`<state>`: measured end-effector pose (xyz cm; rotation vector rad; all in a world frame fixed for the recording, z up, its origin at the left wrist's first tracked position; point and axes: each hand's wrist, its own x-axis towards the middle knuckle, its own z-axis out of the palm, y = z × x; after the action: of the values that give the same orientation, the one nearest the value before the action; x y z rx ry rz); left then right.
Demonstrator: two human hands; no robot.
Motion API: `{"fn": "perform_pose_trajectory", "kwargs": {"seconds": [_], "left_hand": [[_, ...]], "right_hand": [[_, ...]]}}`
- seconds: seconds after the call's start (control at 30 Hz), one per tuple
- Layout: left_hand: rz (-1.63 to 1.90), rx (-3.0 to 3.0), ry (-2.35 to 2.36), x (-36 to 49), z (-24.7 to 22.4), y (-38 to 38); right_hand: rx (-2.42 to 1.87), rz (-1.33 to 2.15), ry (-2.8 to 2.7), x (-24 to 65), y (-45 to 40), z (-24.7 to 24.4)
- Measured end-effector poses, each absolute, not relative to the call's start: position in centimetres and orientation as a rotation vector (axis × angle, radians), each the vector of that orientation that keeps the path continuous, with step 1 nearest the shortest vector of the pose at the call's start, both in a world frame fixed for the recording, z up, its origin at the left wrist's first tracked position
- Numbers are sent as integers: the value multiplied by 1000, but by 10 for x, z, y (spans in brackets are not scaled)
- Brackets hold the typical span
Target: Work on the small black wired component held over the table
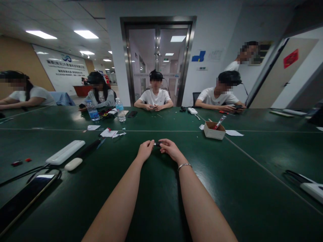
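Between my two hands, just above the green table (pixel 161 174), is a small dark cylinder with a silvery end (pixel 156 144); its exact kind is too small to make out. My left hand (pixel 145 150) pinches the silvery end with thumb and fingertips. On the other side, my right hand (pixel 171 149), below a silver bracelet (pixel 185 165) on the wrist, has its fingers closed around the dark end. Fingers cover part of the cylinder.
Left of my arms lie a phone (pixel 27 198), a white power bank (pixel 66 152) and a white oval case (pixel 73 164). Water bottles (pixel 120 110) and paper scraps (pixel 109 133) are farther off. A small open box (pixel 214 130) stands right. Several people sit across the table.
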<state>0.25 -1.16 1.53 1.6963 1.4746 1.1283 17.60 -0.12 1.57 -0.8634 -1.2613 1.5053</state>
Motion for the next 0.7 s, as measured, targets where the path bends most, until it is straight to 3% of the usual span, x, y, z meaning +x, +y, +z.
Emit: {"fn": "perform_pose_trajectory", "kwargs": {"seconds": [0.3, 0.47, 0.7], "left_hand": [[1083, 1672, 1620, 6, 14, -9], [1308, 1468, 1379, 5, 12, -8], [1398, 1690, 1139, 3, 16, -14]], "right_hand": [[-829, 1504, -1306, 175, -4, 18], [-883, 1492, -1204, 175, -4, 19], [-895, 1508, -1117, 175, -4, 21]]}}
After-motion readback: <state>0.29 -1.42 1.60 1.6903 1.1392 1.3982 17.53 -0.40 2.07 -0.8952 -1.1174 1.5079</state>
